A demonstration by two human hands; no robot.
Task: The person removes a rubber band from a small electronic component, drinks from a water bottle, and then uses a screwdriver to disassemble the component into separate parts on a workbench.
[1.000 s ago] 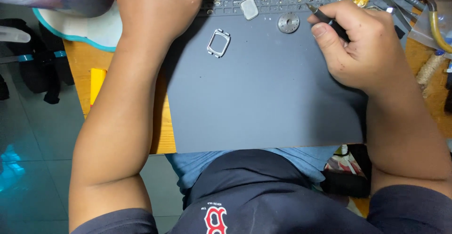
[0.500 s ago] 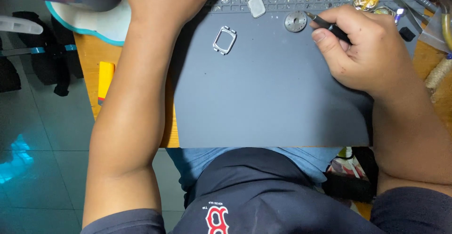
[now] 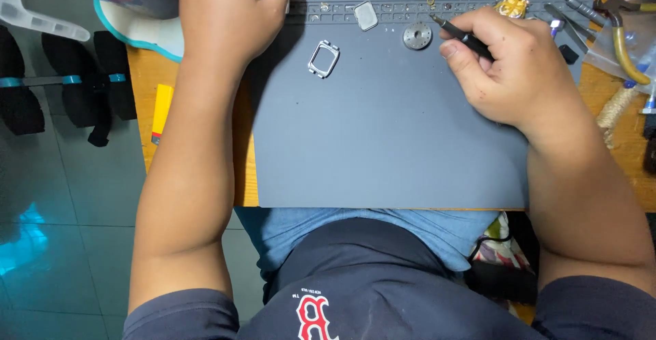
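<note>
Left hand [image 3: 229, 22] at grey mat's [image 3: 389, 148] far-left corner, fingers curled, hold unclear; metal watch case [image 3: 324, 58] just right of it on mat; round gear disc [image 3: 417, 36] further right; right hand [image 3: 516, 66] fingers pinch black tool [image 3: 465, 37], tip beside disc

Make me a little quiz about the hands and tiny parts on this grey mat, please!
1. True or false: the right hand holds a black pen-like tool.
2. Which part lies nearest the tool's tip: A the round metal disc, B the rectangular metal frame, C the yellow-handled pliers?
3. Where does the left hand reach: the mat's far edge or near edge?

Key: 1 true. 2 A. 3 far edge.
</note>
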